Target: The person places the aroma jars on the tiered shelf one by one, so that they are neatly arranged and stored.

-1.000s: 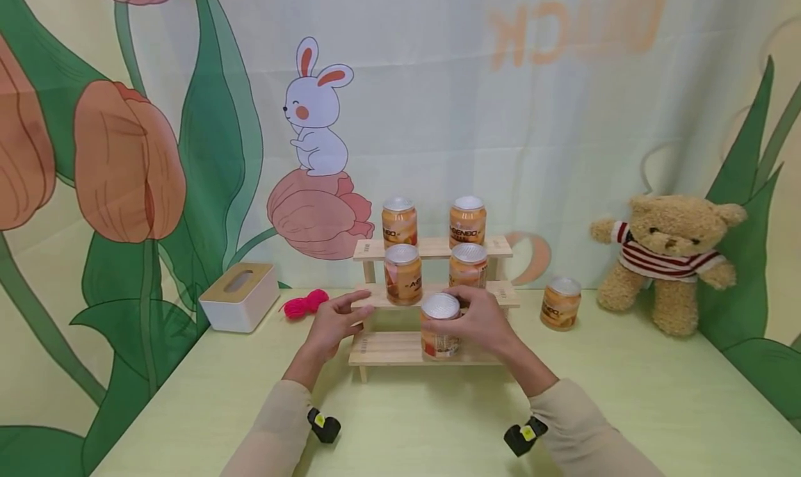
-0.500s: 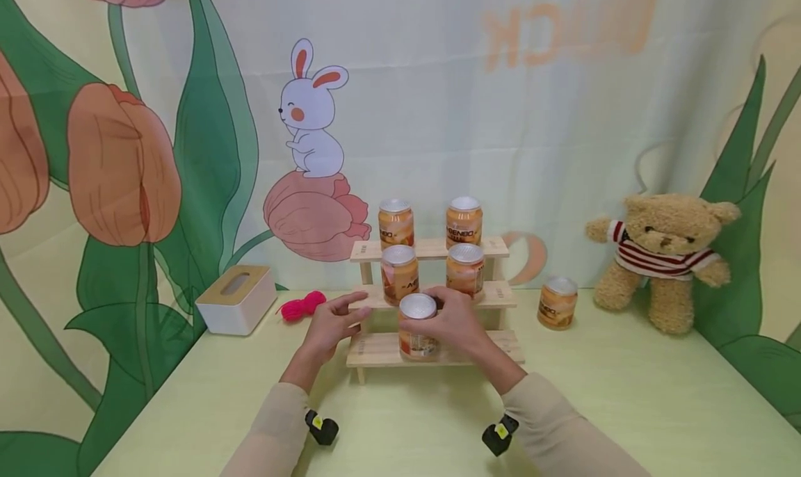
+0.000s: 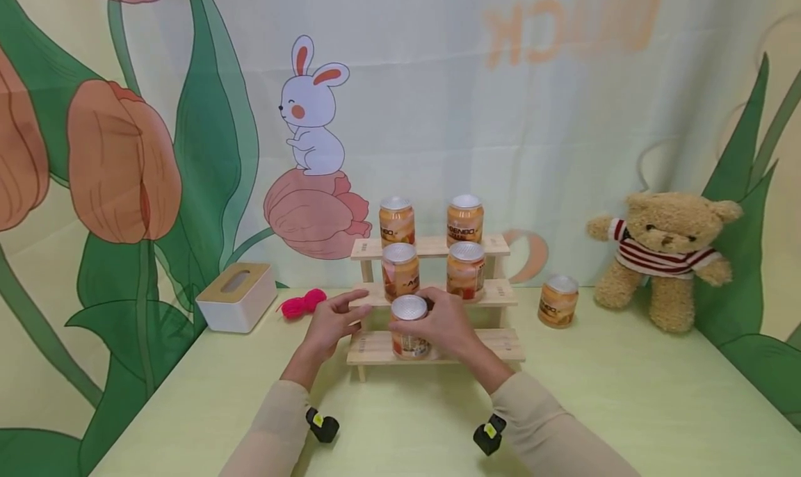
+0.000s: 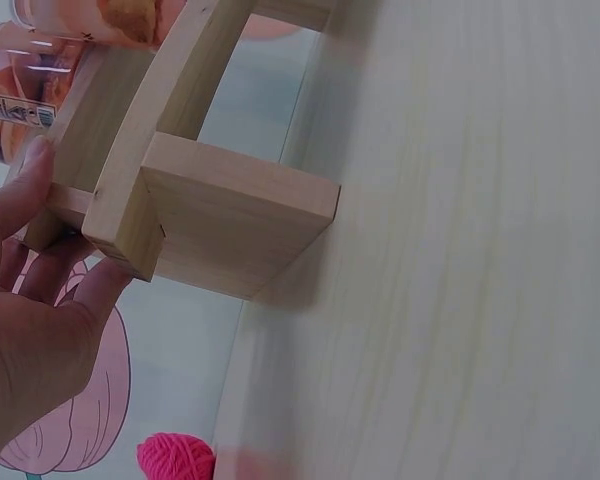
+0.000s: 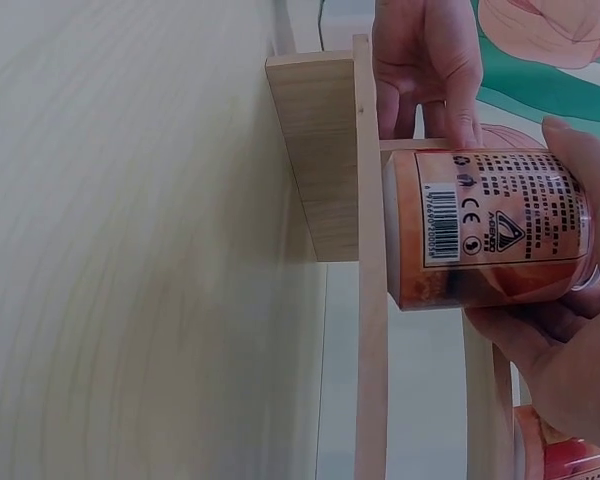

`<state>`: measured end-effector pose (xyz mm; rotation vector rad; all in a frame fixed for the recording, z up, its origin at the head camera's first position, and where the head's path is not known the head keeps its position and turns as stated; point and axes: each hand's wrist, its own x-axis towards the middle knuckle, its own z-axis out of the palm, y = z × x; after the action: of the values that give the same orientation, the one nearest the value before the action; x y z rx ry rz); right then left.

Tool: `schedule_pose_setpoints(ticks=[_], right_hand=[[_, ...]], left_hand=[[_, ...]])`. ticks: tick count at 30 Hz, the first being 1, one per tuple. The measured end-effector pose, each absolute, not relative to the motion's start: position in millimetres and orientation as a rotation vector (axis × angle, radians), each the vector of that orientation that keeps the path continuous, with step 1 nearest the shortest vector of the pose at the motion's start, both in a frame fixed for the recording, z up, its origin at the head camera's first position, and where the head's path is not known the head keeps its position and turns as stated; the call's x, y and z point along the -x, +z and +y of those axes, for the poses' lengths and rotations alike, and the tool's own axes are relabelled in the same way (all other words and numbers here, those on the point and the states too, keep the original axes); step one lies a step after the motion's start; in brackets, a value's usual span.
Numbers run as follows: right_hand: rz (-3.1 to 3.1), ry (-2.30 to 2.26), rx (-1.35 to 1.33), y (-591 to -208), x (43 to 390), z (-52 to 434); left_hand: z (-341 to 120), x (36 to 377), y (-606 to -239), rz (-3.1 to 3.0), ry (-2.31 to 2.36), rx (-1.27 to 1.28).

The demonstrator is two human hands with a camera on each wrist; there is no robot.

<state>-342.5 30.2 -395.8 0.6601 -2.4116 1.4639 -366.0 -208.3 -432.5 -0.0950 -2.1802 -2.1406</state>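
Observation:
An orange can with a silver lid (image 3: 410, 329) stands on the lowest tier of a three-step wooden shelf (image 3: 488, 345), left of its middle. My right hand (image 3: 447, 324) grips this can near the top, thumb on one side and fingers on the other; its barcode label (image 5: 442, 222) shows in the right wrist view. My left hand (image 3: 330, 324) holds the shelf's left end, its thumb (image 4: 30, 180) on a board and its fingertips below, in the left wrist view. Two cans stand on the middle tier, including one at left (image 3: 400, 274), and two on the top tier, including one at right (image 3: 465, 220).
Another orange can (image 3: 558, 302) stands on the table right of the shelf, beside a teddy bear (image 3: 671, 258) in a striped shirt. At left are a tissue box (image 3: 236, 300) and a bundle of pink yarn (image 3: 303, 304). A printed curtain (image 3: 400, 101) hangs behind.
My right hand has moved left along the lowest tier with the can, from about the middle to left of it. The left hand keeps its place at the shelf's end.

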Motion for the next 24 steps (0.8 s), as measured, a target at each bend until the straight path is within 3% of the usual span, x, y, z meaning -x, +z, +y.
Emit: schedule_pose_setpoints(ticks=[13, 24], right_hand=[[-2.411, 1.521, -0.681, -393, 340, 33], [-2.392, 1.516, -0.675, -387, 334, 69]], left_hand=[[-208, 367, -432, -2.177, -2.143, 0.094], [-209, 367, -431, -2.177, -2.138, 0.092]])
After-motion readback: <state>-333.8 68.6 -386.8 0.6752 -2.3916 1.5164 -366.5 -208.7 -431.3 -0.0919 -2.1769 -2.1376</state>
